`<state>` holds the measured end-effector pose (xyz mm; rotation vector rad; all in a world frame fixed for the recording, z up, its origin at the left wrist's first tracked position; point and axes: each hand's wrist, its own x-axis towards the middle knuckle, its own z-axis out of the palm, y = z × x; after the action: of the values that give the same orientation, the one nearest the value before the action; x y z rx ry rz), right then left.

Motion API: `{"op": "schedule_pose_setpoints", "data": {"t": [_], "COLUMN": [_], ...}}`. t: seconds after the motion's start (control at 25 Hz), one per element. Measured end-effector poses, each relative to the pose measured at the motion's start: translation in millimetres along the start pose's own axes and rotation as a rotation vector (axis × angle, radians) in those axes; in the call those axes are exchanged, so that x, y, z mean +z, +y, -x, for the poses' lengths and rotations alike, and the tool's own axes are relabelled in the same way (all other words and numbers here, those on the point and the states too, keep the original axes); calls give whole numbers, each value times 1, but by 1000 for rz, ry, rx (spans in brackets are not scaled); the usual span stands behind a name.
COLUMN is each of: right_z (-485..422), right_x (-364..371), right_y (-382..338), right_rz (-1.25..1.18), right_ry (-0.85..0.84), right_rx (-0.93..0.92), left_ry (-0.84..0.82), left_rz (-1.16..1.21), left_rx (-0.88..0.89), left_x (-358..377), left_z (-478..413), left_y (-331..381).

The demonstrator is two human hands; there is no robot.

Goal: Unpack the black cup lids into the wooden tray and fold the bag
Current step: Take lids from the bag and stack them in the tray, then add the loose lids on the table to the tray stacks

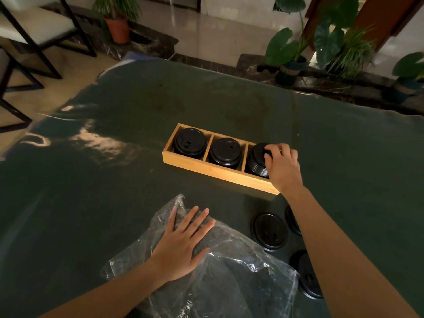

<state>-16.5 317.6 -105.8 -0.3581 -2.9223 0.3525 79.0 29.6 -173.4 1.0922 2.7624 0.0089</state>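
A wooden tray [220, 174] with three compartments lies on the dark green table. Each compartment holds a stack of black cup lids: left stack [190, 142], middle stack [226, 152], right stack [258, 160]. My right hand [283, 166] grips the top of the right stack, fingers curled over its edge. A crumpled clear plastic bag [224, 271] lies near me, and my left hand [183, 244] presses flat on it with fingers spread. Loose black lids rest on the table by my right forearm: one [270, 231], one [308, 275], and one [292, 220] partly hidden by the arm.
The table's green cloth [114, 180] stretches wide to the left and beyond the tray. Potted plants [291, 51] and a terracotta pot [119, 28] stand on the floor past the far edge. Black-framed chairs [34, 35] are at the upper left.
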Motion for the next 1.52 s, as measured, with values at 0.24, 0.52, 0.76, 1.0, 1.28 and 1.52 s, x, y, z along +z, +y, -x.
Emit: {"op": "schedule_pose_setpoints", "data": {"t": [0.24,0.52,0.76,1.0,1.28,1.52], "right_z": [5,-3,33,126,227,251], "right_x": [3,-19,-50,-64,-36,-16], "right_y": [0,1,15,84,105,96], "right_rz": [-1,88,-207,-283,-175,-57], "right_ry": [50,-58,-19,-146,-368,-235], "right_rx": [41,-30,-4,185,299,249], "left_ry": [-119,-301,-564,-493,-125,-297], "left_rz": [-140,-295,-371,-240,122,68], "left_rx": [-3,-9,56,121,115,-55], "left_x": [-15,-52,-88,-110,-90,-51], "left_z": [-6,-29,-58,-90,-133,-131], "left_y": [3,20,25,31,111,149]}}
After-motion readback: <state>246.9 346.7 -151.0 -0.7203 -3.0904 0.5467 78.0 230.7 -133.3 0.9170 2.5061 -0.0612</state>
